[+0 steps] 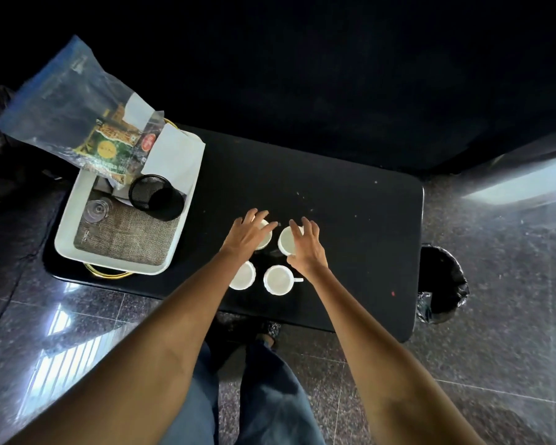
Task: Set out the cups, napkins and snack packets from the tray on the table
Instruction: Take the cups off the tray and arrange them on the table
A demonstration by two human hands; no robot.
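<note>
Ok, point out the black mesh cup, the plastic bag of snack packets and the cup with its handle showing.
black mesh cup (156,196), head view, on its mesh side wall.
plastic bag of snack packets (74,101), head view, on the clear upper film.
cup with handle (278,279), head view, on its white inside.

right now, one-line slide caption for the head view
Both hands, left and right, rest on two of four white cups on the black table; tray still holds napkins and snack packets.
</note>
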